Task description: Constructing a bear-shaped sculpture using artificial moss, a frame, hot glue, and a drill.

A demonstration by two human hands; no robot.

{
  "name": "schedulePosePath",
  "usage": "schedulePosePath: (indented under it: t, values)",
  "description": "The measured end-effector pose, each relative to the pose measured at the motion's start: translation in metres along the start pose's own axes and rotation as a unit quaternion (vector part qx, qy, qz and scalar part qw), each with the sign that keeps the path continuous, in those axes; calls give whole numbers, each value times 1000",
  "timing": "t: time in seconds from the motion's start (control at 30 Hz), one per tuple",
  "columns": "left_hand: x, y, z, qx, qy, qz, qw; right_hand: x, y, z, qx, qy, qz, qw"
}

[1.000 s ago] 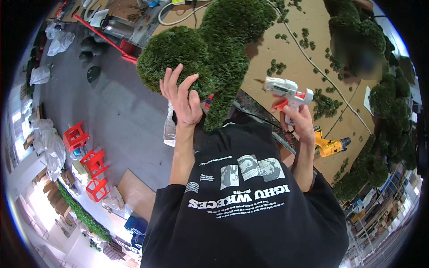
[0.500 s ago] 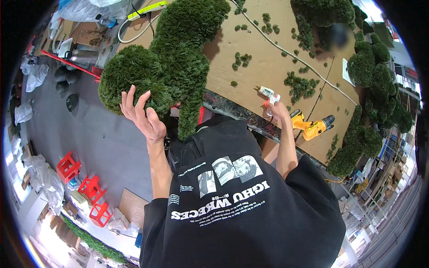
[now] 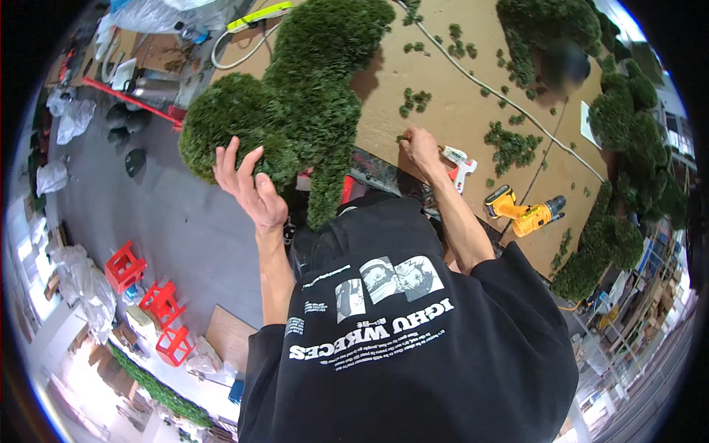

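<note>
A large, dense green artificial foliage shape spreads across the left of the table, with a rounded lobe at its left end. Against that lobe my left hand is open, fingers spread, palm side partly showing. On the brown tabletop my right hand has its fingers closed at a small green foliage tuft, mostly covered by the fingertips. A white and red glue gun lies on the table just right of that hand, out of its grip. More small tufts lie farther back.
A yellow cordless drill rests near the right front edge of the brown board. A pale cord crosses the board. Foliage masses line the right side. Red stools stand on the floor at left.
My right hand has let go of the glue gun, now lying on the table, and has moved left to the small tuft. My left hand stays at the foliage. The whole view has shifted slightly.
</note>
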State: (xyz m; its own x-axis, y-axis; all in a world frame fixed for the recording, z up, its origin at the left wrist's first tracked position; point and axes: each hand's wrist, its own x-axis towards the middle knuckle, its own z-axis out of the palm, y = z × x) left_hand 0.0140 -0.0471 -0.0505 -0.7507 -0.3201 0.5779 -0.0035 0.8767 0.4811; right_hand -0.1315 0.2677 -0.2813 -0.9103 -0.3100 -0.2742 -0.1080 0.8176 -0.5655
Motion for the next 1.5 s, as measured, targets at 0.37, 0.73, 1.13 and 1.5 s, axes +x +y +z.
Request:
schedulePosePath:
  t: [0.37,0.73,1.13,1.5]
  values:
    - [-8,-5,-4,2,11,-18,1000,-48,-173,-115,494,-91,34,864]
    - [-11,-3,-5,-17,5,-24,1000,-64,-307,-131,564,-268,-86,776]
    - [-13,-5,-3,-39,2,-41,998,-66,-301,-119,409,-189,-99,887]
    - [-14,-7,-1,-36,5,-41,999,-71,-310,-120,319,-126,-154,927]
